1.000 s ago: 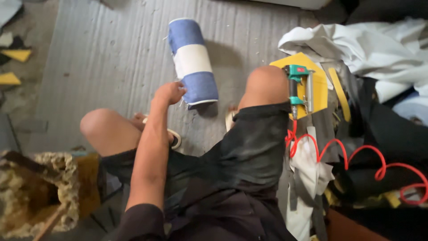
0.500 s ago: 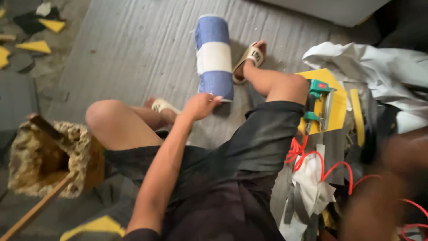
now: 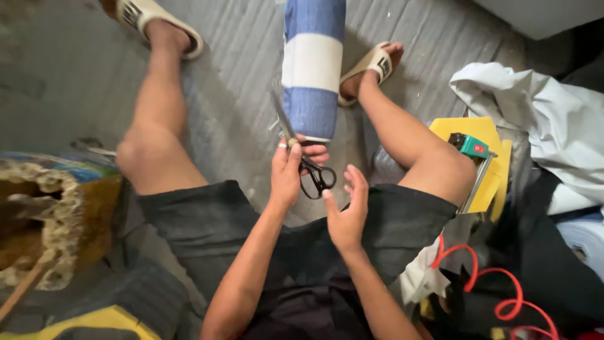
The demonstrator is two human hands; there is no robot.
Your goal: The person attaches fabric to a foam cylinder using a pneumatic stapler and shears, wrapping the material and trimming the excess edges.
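Observation:
I sit on a grey ribbed floor with a blue and white striped fabric roll [image 3: 313,63] lying between my legs. My left hand [image 3: 290,170] grips a pair of black-handled scissors [image 3: 301,157] near the pivot, blades pointing up along the roll's left side. My right hand [image 3: 347,211] is open just below and right of the scissor handles, fingers spread, close to them but not holding them. Both feet wear pale sandals, one [image 3: 371,66] beside the roll, one [image 3: 151,22] at the top left.
A green and silver tool [image 3: 472,148] lies on a yellow sheet [image 3: 484,164] by my right knee. White cloth [image 3: 541,119] is piled at the right, a red coiled cord [image 3: 497,296] below it. A worn foam-edged object [image 3: 44,214] sits at the left.
The view has shifted down and closer. My left hand, earlier resting at the roll's near end, now holds scissors. My right hand has come into view beside them.

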